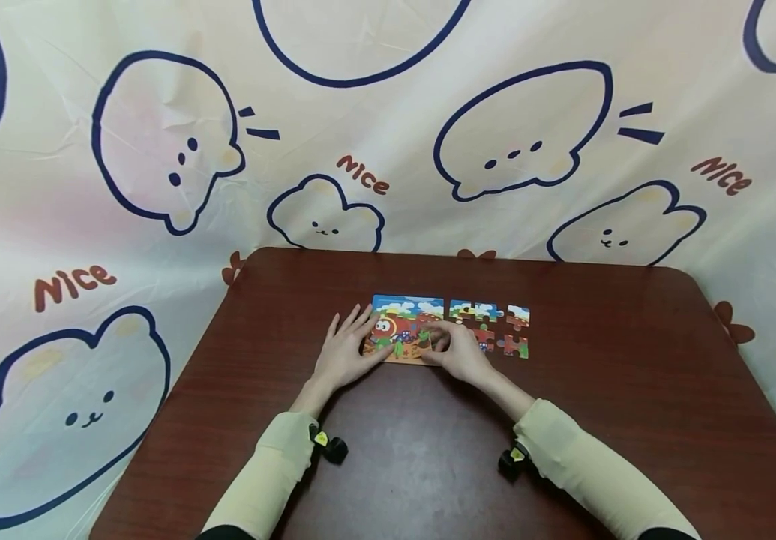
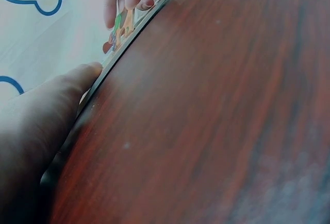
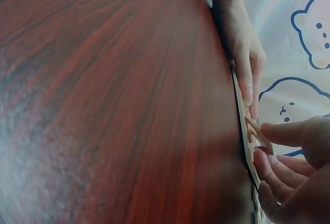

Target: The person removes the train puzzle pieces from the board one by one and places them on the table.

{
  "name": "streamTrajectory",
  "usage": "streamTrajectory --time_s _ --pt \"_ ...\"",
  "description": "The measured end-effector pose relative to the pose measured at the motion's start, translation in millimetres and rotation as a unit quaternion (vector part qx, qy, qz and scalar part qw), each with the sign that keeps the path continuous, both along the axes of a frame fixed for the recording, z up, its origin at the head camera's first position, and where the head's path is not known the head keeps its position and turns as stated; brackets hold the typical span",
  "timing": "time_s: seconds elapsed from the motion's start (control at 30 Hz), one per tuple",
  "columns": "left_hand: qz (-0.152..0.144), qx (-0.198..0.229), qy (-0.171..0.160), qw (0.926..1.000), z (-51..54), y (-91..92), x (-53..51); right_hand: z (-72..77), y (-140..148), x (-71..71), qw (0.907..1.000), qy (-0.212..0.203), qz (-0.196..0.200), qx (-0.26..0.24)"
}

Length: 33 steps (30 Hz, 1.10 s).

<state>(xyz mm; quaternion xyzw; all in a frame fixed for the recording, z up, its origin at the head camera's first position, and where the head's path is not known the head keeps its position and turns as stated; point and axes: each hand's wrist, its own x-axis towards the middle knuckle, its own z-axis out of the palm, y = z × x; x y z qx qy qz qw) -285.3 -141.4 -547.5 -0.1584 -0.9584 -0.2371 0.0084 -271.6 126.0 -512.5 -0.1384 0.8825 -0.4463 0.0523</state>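
Observation:
A flat jigsaw puzzle [image 1: 408, 306] lies on the table, with a blue sky and clouds along its top and a red cartoon figure below. My left hand [image 1: 346, 358] rests on its left side, fingers fairly straight and thumb along the near edge. Over the right part of the puzzle, my right hand [image 1: 463, 354] pinches a puzzle piece [image 2: 127, 20] between thumb and fingers. In the right wrist view that piece [image 3: 264, 139] is tilted up from the puzzle surface. The fingers partly cover the picture beneath.
Several loose puzzle pieces [image 1: 517, 346] lie right of the puzzle, some beside and behind my right hand. The brown wooden table [image 1: 388, 450] reaches back to a curtain [image 1: 408, 150] printed with cartoon outlines. Both sleeves carry a small black wrist camera [image 1: 335, 450].

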Motion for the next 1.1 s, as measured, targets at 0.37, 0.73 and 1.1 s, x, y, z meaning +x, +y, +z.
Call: streamTrajectory --time_s 0.37,0.73,1.1 --pt "0.002 -0.004 -0.007 1.0000 2.1 -0.8 -0.2 0.1 2 -0.8 0.9984 -0.028 0.008 -0.049" --pt "0.003 -0.006 -0.003 1.0000 1.7 -0.3 1.3 5.7 25 4.6 0.9889 -0.076 0.011 -0.127" --pt "0.006 -0.013 -0.005 0.9999 3.9 1.3 1.7 7.4 67 27.4 0.9904 -0.067 -0.005 -0.121"
